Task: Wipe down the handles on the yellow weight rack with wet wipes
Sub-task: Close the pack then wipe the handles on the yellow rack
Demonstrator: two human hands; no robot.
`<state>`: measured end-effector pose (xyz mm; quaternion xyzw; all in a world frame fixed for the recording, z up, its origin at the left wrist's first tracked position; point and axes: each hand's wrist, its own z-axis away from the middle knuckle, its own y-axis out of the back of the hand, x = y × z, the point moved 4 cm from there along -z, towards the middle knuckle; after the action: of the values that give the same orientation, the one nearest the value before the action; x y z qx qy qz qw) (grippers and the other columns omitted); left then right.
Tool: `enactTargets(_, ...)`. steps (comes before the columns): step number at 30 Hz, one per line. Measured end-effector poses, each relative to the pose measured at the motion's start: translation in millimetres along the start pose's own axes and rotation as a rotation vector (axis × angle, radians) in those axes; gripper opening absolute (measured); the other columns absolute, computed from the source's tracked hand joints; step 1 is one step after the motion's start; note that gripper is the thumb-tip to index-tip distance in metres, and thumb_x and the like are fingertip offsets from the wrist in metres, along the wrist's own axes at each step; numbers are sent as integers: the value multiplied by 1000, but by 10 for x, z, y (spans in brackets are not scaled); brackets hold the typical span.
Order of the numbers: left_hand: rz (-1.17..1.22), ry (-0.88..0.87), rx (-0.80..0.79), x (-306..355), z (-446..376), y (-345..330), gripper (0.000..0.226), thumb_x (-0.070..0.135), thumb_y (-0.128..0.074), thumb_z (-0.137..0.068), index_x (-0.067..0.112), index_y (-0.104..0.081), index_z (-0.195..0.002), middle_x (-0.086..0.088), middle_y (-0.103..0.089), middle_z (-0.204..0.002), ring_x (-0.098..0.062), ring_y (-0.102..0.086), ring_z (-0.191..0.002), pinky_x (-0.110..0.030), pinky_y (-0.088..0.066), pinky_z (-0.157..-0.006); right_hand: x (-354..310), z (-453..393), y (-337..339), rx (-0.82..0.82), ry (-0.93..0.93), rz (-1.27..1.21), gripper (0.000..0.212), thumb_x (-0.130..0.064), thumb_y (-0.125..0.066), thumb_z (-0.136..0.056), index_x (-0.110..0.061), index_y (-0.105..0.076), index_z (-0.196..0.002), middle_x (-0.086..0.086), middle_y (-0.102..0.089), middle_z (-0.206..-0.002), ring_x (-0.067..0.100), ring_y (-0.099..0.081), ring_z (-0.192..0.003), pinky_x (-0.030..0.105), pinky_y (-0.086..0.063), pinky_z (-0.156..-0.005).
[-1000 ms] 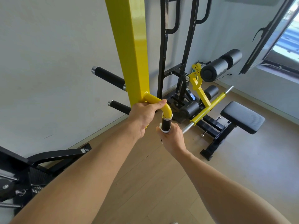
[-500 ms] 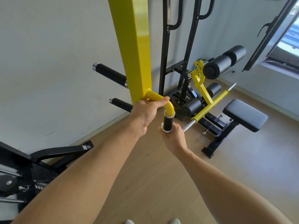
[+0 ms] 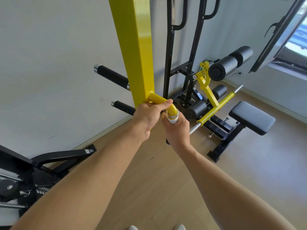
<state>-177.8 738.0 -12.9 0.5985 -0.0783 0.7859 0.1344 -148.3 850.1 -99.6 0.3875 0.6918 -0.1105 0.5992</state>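
Note:
The yellow rack post rises at the centre. A curved yellow handle sticks out from its base and bends down into a black grip. My left hand is closed over the yellow bend. My right hand is wrapped round the top of the black grip with a white wet wipe between palm and grip. Only the grip's lower tip shows below my wrist. Two more black-gripped pegs project left from the post.
A black and yellow bench with foam rollers and a yellow bar stands at the right. A black frame rises behind the post. Another black machine sits at the lower left. Wood floor lies below.
My right hand has slid up the black grip with the wipe, from the grip's lower end to just under the yellow bend. My left hand stays on the bend.

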Motion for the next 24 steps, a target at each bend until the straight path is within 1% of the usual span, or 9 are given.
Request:
enactTargets(3,-2,2,-2,-10,-16,10,58,49,-77,-79,-2,-60,-99,-32,-58,-120,-51,-46,-127,-62,-34,-109,321,145,-47,-147,-199,77,17,-30,-70,-86,-24,-56,-77,9,-65,-80,31,-62,-74,45,-54,-67)
enactTargets(6,-18,8,-18,-9,-7,-7,67,51,-74,-81,-8,-60,-107,-23,-63,-80,-50,-49,-125,-62,-35,-108,526,243,-41,-265,-305,168,19,-32,-70,-85,-15,-61,-83,8,-66,-76,30,-63,-71,36,-51,-60)
enactTargets(8,-38,23,-31,-26,-18,-18,65,51,-71,-85,-5,-62,-117,-25,-69,-96,-47,-54,-122,-60,-36,-108,483,202,-20,-270,-283,188,22,-32,-72,-83,-12,-63,-81,8,-67,-73,29,-63,-69,35,-50,-59)
enactTargets(9,-55,34,-47,-32,-17,-21,58,50,-69,-86,-1,-65,-113,-27,-68,-103,-44,-61,-115,-58,-37,-108,447,174,-15,-269,-267,182,22,-32,-74,-82,-13,-63,-80,8,-68,-73,30,-64,-70,38,-53,-60)
enactTargets(12,-110,40,-82,-26,20,-39,43,53,-64,-89,10,-68,-93,-11,-63,-71,-27,-68,-80,-54,-46,-98,276,90,7,-241,-188,146,22,-34,-74,-82,-17,-61,-79,7,-67,-69,30,-64,-67,47,-55,-63)
enactTargets(15,-112,8,-40,-59,27,-30,57,53,-60,-91,3,-64,-118,-29,-65,-114,-45,-58,-115,-50,-46,-103,104,16,17,-180,-87,65,17,-36,-74,-82,-23,-65,-87,0,-68,-74,23,-64,-69,48,-57,-67)
enactTargets(19,-143,-34,-29,-86,-9,-12,56,56,-59,-91,7,-66,-117,-28,-64,-120,-43,-60,-116,-45,-52,-96,108,34,-4,-199,-83,43,21,-42,-76,-82,-29,-62,-89,-1,-68,-78,16,-64,-69,45,-58,-67)
enactTargets(21,-183,-36,-26,-139,-68,6,53,62,-58,-88,14,-68,-107,-23,-67,-94,-40,-66,-92,-42,-55,-80,231,88,-22,-248,-149,102,25,-40,-77,-81,-25,-58,-79,4,-67,-73,20,-63,-64,51,-58,-65)
enactTargets(24,-208,-51,-13,-199,-113,23,49,67,-57,-86,19,-67,-91,2,-57,-66,-13,-56,-65,-31,-45,-65,328,130,-17,-285,-166,177,25,-38,-80,-79,-25,-58,-79,2,-67,-74,25,-66,-71,51,-59,-69)
